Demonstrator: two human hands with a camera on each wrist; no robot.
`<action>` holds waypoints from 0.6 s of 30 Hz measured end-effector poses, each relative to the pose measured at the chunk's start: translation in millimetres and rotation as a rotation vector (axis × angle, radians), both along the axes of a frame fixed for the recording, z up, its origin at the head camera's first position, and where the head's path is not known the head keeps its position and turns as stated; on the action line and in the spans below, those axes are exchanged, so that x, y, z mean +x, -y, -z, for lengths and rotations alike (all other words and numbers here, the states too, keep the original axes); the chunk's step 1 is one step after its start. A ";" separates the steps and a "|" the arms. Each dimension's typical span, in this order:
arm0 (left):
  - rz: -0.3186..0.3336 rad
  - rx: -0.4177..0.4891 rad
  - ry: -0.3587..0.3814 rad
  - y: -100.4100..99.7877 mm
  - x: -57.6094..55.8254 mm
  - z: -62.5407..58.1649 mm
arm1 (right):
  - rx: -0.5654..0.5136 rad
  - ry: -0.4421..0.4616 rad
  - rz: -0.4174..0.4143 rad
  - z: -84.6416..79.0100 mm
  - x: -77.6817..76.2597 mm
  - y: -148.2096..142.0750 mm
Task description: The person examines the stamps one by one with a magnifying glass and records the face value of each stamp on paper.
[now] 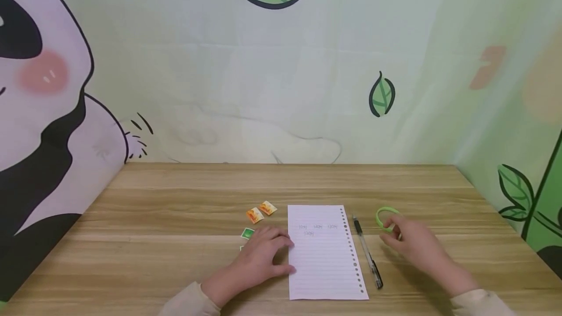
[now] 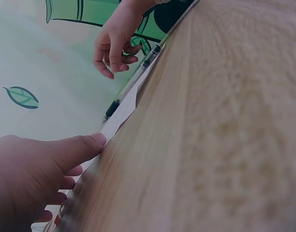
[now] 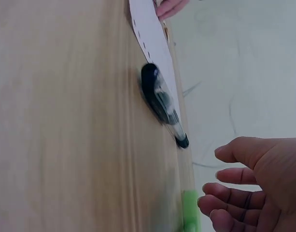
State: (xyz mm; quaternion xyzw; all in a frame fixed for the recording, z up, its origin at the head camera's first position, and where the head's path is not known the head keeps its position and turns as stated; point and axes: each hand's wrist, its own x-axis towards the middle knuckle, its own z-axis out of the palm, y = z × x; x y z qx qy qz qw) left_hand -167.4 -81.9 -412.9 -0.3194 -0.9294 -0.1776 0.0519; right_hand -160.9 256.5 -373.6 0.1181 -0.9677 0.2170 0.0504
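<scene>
A sheet of lined paper (image 1: 322, 272) with punched holes down its right side and a few handwritten marks near its top lies on the table. My left hand (image 1: 265, 255) rests at the sheet's left edge, with the thumb (image 2: 87, 145) and fingertips touching it. To the right of the paper lies a clear pen (image 1: 366, 250) with black ends. My right hand (image 1: 414, 240) hovers right of the pen, fingers loosely bent and holding nothing. Just beyond its fingertips is a thin light-green ring (image 1: 386, 208), also visible as a green band (image 3: 190, 210) in the right wrist view.
Two small orange-and-white stickers (image 1: 254, 215) lie left of the paper's top. Green-and-white pieces (image 1: 248, 233) sit beside my left hand, partly hidden by it. Behind the wooden table (image 1: 175, 208) hangs a printed backdrop (image 1: 197, 62) with leaves and a panda.
</scene>
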 end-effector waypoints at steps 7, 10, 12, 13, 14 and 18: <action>-0.001 0.001 0.000 0.6 0.7 -0.1 | -0.006 -0.007 -0.068 1.8 -0.8 16.8; -0.001 0.001 -0.003 0.4 0.5 0.3 | -0.012 0.018 -0.081 2.6 -1.2 21.1; -0.001 0.002 -0.008 0.3 0.6 0.3 | -0.018 0.034 -0.087 2.8 -1.4 23.1; -0.001 0.003 -0.010 0.1 0.5 0.5 | -0.022 0.038 -0.093 3.0 -1.6 23.7; -0.001 0.003 -0.011 0.1 0.5 0.6 | -0.025 0.045 -0.096 3.2 -1.8 24.3; -0.002 0.002 -0.017 0.1 0.5 0.9 | -0.027 0.061 -0.124 4.2 -3.1 25.6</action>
